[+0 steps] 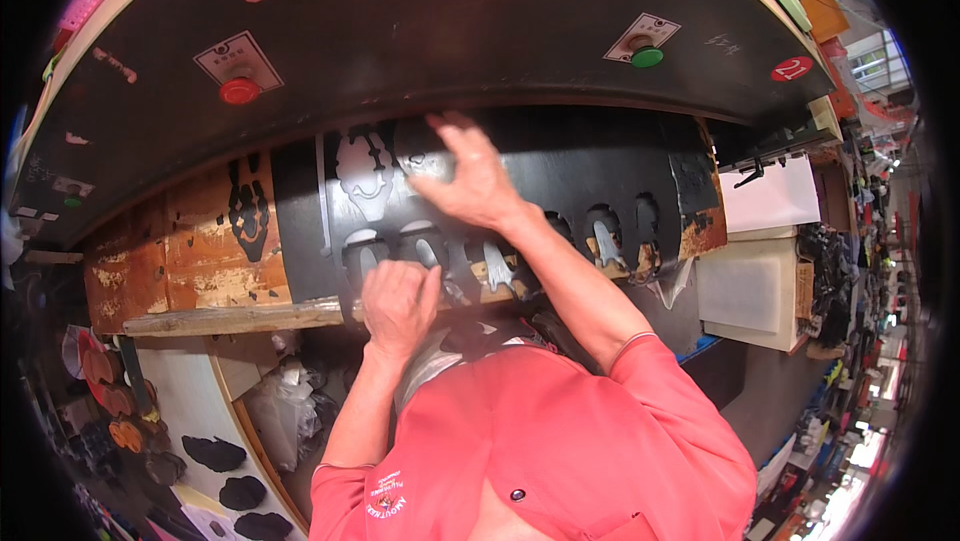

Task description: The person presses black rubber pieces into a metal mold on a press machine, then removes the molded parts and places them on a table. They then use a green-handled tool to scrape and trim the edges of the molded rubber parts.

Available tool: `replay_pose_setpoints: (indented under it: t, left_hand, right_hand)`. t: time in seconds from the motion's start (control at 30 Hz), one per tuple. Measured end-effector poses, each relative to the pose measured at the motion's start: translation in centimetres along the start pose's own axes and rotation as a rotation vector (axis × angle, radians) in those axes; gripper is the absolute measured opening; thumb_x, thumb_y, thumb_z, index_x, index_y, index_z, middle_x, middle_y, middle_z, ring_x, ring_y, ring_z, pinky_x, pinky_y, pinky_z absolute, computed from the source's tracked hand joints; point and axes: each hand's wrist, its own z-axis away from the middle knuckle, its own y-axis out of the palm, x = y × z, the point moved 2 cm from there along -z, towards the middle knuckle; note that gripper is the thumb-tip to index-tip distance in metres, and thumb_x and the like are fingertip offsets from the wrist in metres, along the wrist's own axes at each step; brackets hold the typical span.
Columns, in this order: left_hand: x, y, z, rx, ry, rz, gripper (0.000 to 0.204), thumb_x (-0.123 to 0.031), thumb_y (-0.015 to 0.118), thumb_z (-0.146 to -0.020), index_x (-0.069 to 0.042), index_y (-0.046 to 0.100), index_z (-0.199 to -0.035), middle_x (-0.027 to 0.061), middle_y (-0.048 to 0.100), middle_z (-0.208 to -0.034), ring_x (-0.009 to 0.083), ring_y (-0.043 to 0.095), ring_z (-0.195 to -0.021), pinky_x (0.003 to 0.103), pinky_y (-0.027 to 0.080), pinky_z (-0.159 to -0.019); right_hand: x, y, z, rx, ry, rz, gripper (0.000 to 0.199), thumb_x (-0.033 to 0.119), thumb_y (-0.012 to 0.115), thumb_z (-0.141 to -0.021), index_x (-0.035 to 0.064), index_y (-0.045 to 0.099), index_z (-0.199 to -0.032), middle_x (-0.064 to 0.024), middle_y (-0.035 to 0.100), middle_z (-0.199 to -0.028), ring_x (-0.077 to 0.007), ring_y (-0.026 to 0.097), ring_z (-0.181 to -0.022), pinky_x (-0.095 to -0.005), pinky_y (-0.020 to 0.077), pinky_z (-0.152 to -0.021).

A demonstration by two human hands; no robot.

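A black sheet (470, 241) with several cut-out openings lies across a wooden board below the dark machine head. Over its far middle, my right hand (475, 176) is spread, fingers and thumb apart; whether it touches the sheet I cannot tell. Left of that hand, a pale patterned cut-out (365, 176) shows in the sheet. My left hand (400, 306) is at the sheet's near edge, its fingers bent together; anything in them is hidden. Rounded openings (605, 238) run along the near side, with grey and wood showing through.
The machine head (430, 31) bears a red button (240, 91) and a green button (646, 57). The scuffed wooden board (190, 241) extends left. White boxes (745, 286) stand right; plastic bags (288, 411) and dark cut pieces (215, 453) are below left.
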Motion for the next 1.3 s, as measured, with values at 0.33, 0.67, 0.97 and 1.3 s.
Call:
replay_pose_setpoints:
  t: [0.33,0.67,0.97,1.3]
  left_hand:
    - [0.3,0.0,-0.3,-0.107,-0.04,-0.059,0.024,-0.011,0.079,-0.09,-0.006,0.062,-0.075,0.0089,0.062,-0.074,0.0306,0.061,-0.072,0.042,0.045,-0.067]
    - [0.4,-0.1,-1.1,-0.185,0.0,-0.092,0.031,-0.01,0.083,-0.085,-0.008,0.058,-0.068,0.0066,0.061,-0.07,0.0292,0.059,-0.072,0.042,0.048,-0.068]
    - [0.5,0.2,-0.6,-0.116,-0.114,-0.137,0.029,-0.015,0.081,-0.086,-0.007,0.061,-0.068,0.007,0.064,-0.069,0.0293,0.06,-0.074,0.042,0.05,-0.073]
    - [0.5,0.2,0.2,-0.078,-0.199,-0.052,0.029,-0.012,0.079,-0.084,-0.008,0.057,-0.064,0.0071,0.061,-0.067,0.0297,0.059,-0.077,0.044,0.046,-0.074]
  right_hand:
    - [-2.7,-18.1,3.3,-0.55,-0.202,0.119,0.009,0.008,0.072,-0.1,-0.0004,0.068,-0.096,-0.0108,0.066,-0.081,-0.0178,0.061,-0.071,-0.0325,0.051,-0.068]
    - [-6.4,-10.0,13.7,-0.289,0.081,0.077,0.015,0.011,0.075,-0.093,0.0028,0.066,-0.083,-0.0087,0.061,-0.072,-0.0262,0.059,-0.06,-0.0384,0.0479,-0.061]
    - [-6.6,-10.2,13.9,-0.287,0.07,0.023,0.014,0.009,0.074,-0.096,0.0006,0.068,-0.087,-0.0024,0.05,-0.068,-0.0104,0.045,-0.06,-0.0291,0.0424,-0.059]
    - [-8.9,-11.8,14.7,-0.085,0.439,-0.187,0.02,0.021,0.074,-0.101,0.0007,0.074,-0.098,0.0036,0.063,-0.079,-0.0058,0.054,-0.071,-0.0242,0.046,-0.068]
